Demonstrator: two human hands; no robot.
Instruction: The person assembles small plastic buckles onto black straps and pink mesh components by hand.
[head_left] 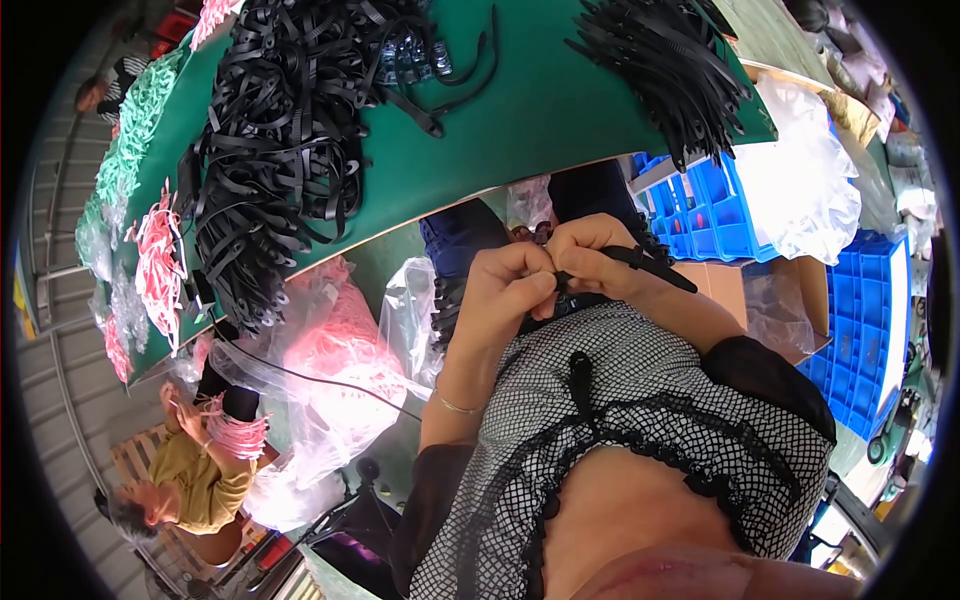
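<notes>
Left hand: the left hand is curling in front of the chest, its forearm rising from the lower edge with a thin bracelet at the wrist; its fingers are bending inward and pinching shut on the near end of a narrow black plastic strap
Right hand: the right hand is sitting just beside the left — knuckles up, fingers folding down; it is closing on the same strap a little further along, thumb and fingertips pressing together
Strap: it is lying between the two hands at chest height, below the table's edge; its free end is sticking out to the right past the right hand, tilting slightly downward
Table: a green-topped table is running across the top of the view; a large tangled heap of black straps is lying on its left part and a second bundle of black straps on its right — both well apart from the hands
Surroundings: blue plastic crates are standing to the right under the table; pink cords are hanging off the table's left side; another person in a yellow top is sitting at lower left, handling pink cords
</notes>
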